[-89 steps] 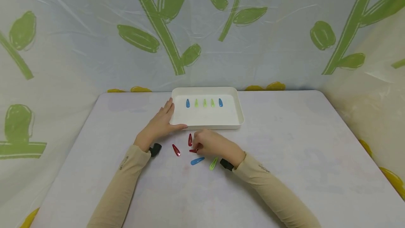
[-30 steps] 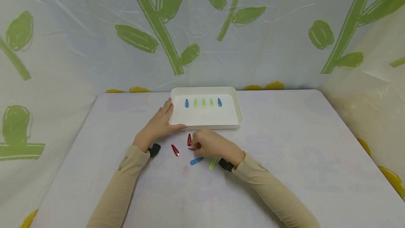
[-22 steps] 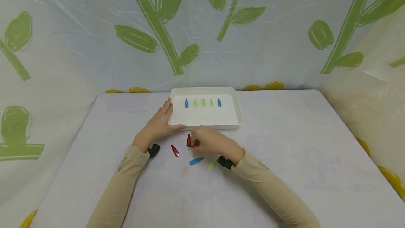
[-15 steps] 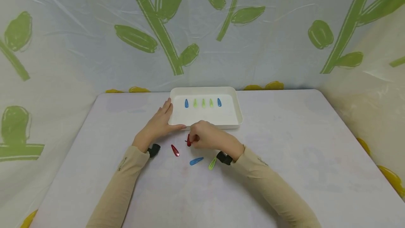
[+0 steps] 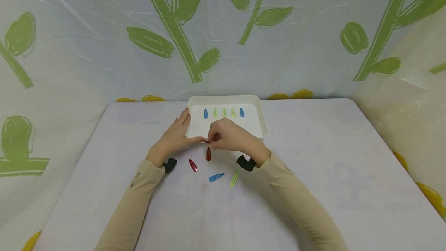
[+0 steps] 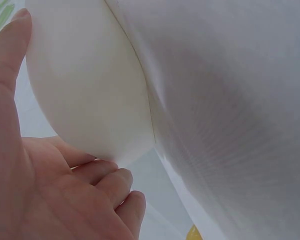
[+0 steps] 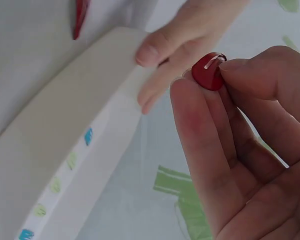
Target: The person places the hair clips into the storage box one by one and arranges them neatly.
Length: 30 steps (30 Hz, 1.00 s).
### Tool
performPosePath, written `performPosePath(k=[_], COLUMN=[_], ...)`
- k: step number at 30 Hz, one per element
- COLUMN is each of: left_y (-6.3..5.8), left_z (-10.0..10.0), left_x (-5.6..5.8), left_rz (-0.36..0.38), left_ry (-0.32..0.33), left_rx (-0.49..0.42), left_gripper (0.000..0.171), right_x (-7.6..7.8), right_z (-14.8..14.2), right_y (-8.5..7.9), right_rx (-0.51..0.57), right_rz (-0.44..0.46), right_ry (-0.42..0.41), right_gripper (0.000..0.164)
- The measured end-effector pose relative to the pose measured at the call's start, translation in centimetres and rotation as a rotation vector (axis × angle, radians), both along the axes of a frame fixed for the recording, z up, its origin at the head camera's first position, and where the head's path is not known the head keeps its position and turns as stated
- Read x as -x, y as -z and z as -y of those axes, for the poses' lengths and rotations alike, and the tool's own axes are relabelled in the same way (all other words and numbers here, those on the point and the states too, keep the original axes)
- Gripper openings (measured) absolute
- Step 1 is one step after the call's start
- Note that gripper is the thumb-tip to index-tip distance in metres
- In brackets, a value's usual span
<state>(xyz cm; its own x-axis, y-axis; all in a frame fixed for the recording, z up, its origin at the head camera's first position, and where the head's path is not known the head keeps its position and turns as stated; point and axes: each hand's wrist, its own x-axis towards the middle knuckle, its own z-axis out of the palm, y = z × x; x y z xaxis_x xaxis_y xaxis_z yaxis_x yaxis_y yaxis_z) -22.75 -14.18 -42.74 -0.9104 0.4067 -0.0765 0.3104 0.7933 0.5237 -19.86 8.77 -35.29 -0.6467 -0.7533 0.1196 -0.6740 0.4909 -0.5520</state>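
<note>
My right hand (image 5: 231, 136) pinches a red snap hair clip (image 7: 208, 75) between thumb and fingertips, above the front wall of a white tray (image 5: 195, 127). Against the tray's front left corner rests my left hand (image 5: 175, 134), its fingers straight along the side and its thumb along the front. Inside the tray, a row holds a blue clip (image 5: 206, 113), several light green clips (image 5: 224, 112) and another blue clip (image 5: 242, 112). On the table in front lie two red clips (image 5: 208, 153) (image 5: 193, 165), a blue clip (image 5: 216, 177) and a green clip (image 5: 234, 180).
The tray stands near the back edge of a pale table (image 5: 313, 173). A curtain (image 5: 104, 30) printed with green leaves hangs right behind it. Each wrist wears a black camera (image 5: 246, 163).
My right hand has picked a red clip up from the table and carried it forward, past another red clip, to the tray's front wall. My left hand has stayed at the corner.
</note>
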Motion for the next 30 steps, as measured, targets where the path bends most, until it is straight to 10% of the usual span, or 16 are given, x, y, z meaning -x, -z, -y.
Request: performPosePath(k=[15, 30], left_y=[-0.3, -0.1], left_z=[-0.2, -0.2], left_x=[-0.2, -0.1], left_rz=[-0.002, 0.003], left_ry=[-0.004, -0.012], left_rx=[-0.011, -0.002], left_gripper=[0.118, 0.118], right_x=[2.2, 4.7], right_z=[-0.3, 0.6], right_y=[-1.7, -0.1], right_rx=[0.237, 0.624], right_rz=[0.099, 0.486], right_ry=[0.192, 0.398], right_gripper=[0.007, 0.012])
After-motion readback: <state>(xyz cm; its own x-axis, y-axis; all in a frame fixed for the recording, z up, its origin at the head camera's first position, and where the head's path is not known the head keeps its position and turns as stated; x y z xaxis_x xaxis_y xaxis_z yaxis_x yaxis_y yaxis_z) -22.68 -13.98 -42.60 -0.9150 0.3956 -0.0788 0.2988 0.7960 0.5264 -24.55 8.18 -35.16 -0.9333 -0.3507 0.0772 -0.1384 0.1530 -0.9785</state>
